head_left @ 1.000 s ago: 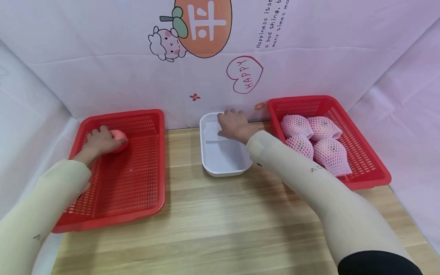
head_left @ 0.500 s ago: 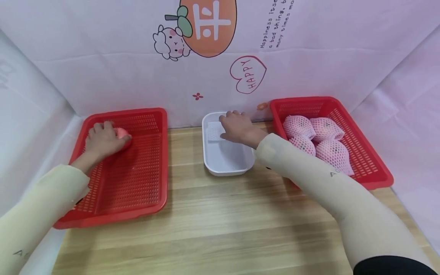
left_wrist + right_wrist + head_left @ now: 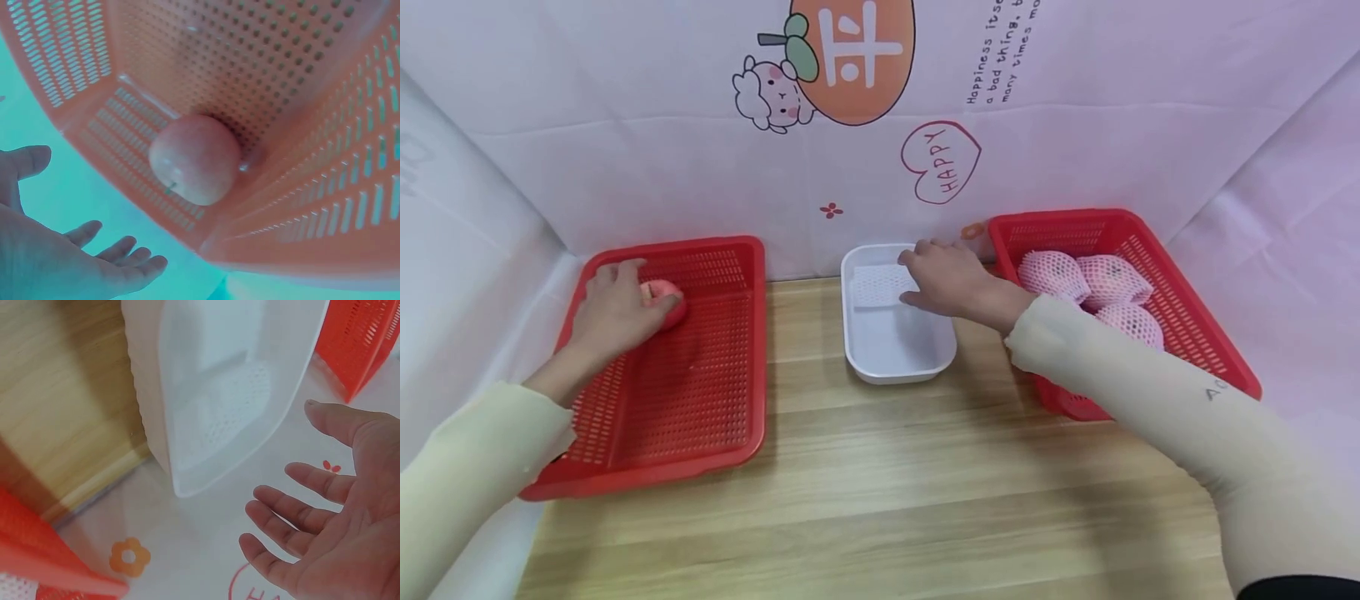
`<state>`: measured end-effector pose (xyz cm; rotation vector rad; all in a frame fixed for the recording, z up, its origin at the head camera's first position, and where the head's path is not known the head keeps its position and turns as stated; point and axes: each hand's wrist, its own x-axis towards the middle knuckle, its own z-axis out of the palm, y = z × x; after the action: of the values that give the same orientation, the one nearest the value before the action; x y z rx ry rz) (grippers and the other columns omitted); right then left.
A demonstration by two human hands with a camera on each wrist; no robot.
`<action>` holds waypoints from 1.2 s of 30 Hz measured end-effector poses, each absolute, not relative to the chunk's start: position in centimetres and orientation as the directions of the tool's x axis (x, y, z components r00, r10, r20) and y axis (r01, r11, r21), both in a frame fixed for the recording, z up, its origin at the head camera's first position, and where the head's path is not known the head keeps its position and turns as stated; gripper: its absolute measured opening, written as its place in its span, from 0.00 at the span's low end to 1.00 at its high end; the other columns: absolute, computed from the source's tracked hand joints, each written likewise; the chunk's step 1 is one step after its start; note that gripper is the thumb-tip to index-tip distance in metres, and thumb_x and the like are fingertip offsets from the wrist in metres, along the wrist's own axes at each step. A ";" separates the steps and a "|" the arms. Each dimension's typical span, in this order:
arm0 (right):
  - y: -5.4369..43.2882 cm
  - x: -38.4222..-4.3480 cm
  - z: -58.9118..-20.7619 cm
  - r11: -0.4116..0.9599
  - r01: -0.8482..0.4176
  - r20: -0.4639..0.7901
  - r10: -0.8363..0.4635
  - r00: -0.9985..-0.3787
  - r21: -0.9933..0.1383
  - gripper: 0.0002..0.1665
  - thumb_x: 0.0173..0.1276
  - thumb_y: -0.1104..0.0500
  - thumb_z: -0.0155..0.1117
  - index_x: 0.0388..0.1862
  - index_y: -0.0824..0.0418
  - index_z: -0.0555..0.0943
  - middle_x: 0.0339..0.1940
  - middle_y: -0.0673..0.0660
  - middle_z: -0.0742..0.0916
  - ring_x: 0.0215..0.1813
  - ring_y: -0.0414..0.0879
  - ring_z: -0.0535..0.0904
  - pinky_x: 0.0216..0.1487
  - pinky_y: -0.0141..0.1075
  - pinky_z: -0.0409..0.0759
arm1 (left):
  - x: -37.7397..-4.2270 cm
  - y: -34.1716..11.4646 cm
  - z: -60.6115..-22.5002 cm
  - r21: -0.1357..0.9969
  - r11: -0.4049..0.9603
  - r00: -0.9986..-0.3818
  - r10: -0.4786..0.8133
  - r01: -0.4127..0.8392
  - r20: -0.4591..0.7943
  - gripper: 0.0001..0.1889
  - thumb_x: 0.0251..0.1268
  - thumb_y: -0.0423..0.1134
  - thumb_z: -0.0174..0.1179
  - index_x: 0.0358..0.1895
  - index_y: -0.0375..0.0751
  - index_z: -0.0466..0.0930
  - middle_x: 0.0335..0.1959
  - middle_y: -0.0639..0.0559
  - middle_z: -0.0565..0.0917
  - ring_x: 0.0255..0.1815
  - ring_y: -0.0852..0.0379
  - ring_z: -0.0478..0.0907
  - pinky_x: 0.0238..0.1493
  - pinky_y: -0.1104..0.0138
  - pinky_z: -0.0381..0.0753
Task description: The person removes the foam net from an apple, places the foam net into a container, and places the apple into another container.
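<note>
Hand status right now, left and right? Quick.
Left hand: open, holding nothing, near the apple in the red basket.
Right hand: open, holding nothing, near the white tub.

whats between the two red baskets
In the head view, a white tray stands on the wooden table between the left red basket and the right red basket. The right hand shows there too, overlapping the tray's far right edge.

Cloth-screened work booth, printed backdrop (image 3: 662, 175), side sheets (image 3: 1285, 200), wood-grain tabletop (image 3: 880, 483)
</note>
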<state>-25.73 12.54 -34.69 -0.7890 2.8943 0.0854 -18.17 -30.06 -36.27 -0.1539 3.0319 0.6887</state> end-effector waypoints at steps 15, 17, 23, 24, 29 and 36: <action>16.9 -23.9 -31.8 0.863 -0.504 -0.072 -0.504 -0.861 -0.026 0.40 0.64 0.48 0.79 0.72 0.61 0.78 0.64 0.66 0.84 0.66 0.64 0.78 0.63 0.62 0.82 | -16.5 -26.3 -34.6 0.437 0.900 -0.998 0.031 0.000 -0.062 0.48 0.75 0.54 0.63 0.82 0.27 0.50 0.72 0.22 0.62 0.70 0.24 0.62 0.57 0.27 0.76; 17.6 -23.8 -31.4 0.867 -0.497 -0.070 -0.498 -0.865 -0.024 0.41 0.64 0.49 0.80 0.72 0.62 0.78 0.66 0.68 0.82 0.68 0.66 0.77 0.64 0.64 0.80 | -16.3 -25.6 -34.3 0.441 0.897 -0.998 0.041 0.013 -0.055 0.48 0.75 0.54 0.63 0.82 0.28 0.51 0.67 0.25 0.67 0.65 0.28 0.66 0.52 0.32 0.80; 20.0 -23.2 -30.2 0.887 -0.460 -0.062 -0.461 -0.885 -0.031 0.45 0.60 0.48 0.83 0.72 0.63 0.77 0.65 0.68 0.82 0.65 0.67 0.79 0.63 0.64 0.81 | -15.7 -24.0 -33.4 0.459 0.887 -0.996 0.077 0.052 -0.037 0.46 0.74 0.53 0.64 0.82 0.28 0.52 0.74 0.25 0.63 0.72 0.26 0.62 0.60 0.28 0.75; 20.3 -23.1 -30.0 0.889 -0.456 -0.056 -0.457 -0.888 -0.032 0.45 0.59 0.48 0.83 0.72 0.63 0.77 0.64 0.68 0.83 0.63 0.66 0.80 0.62 0.64 0.82 | -15.5 -23.8 -33.3 0.458 0.887 -0.996 0.082 0.057 -0.035 0.46 0.74 0.52 0.64 0.82 0.28 0.53 0.76 0.24 0.61 0.74 0.24 0.60 0.61 0.26 0.74; 22.1 -22.9 -29.6 0.910 -0.413 -0.070 -0.415 -0.907 -0.036 0.46 0.58 0.47 0.84 0.72 0.63 0.77 0.63 0.69 0.83 0.63 0.67 0.79 0.61 0.65 0.83 | -14.9 -22.7 -33.2 0.456 0.885 -0.993 0.119 0.099 -0.016 0.44 0.74 0.52 0.65 0.81 0.30 0.55 0.76 0.26 0.63 0.73 0.26 0.63 0.53 0.30 0.81; 25.1 -22.5 -29.6 0.929 -0.366 -0.091 -0.370 -0.925 -0.060 0.51 0.57 0.47 0.83 0.75 0.64 0.73 0.67 0.70 0.80 0.66 0.70 0.77 0.58 0.66 0.84 | -13.9 -21.1 -32.7 0.446 0.878 -0.983 0.183 0.176 0.027 0.43 0.73 0.50 0.67 0.81 0.30 0.58 0.76 0.28 0.65 0.73 0.30 0.65 0.54 0.36 0.84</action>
<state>-22.51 25.08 -29.59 -0.5715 2.9862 -0.0634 -13.93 -21.12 -32.67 0.2896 3.0282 0.7165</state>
